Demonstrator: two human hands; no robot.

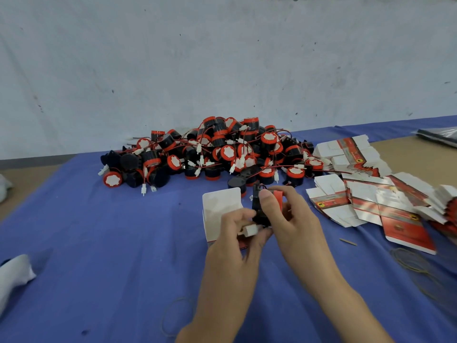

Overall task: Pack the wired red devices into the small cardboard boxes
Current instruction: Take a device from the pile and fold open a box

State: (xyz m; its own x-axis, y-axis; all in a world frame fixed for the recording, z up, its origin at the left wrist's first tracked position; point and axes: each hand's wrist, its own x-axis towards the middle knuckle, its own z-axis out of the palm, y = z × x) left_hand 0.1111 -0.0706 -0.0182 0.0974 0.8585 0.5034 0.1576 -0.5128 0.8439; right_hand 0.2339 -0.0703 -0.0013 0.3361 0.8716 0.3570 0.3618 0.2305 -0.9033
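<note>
Blue cloth [111, 243], left hand [235, 243] pinching white connector [251, 230], right hand [296, 224] gripping red device [259, 216]

My view of the bench [400, 154], mostly under a blue cloth [99, 243].
I see a heap of wired red devices [222, 152] on the cloth's far side and fanned flat box blanks [371, 201] to its right (some reaching bare tan bench). Nearer lie loose rubber bands [410, 263], a thin stick [348, 242] and, at left, a white rag [14, 273].
</note>
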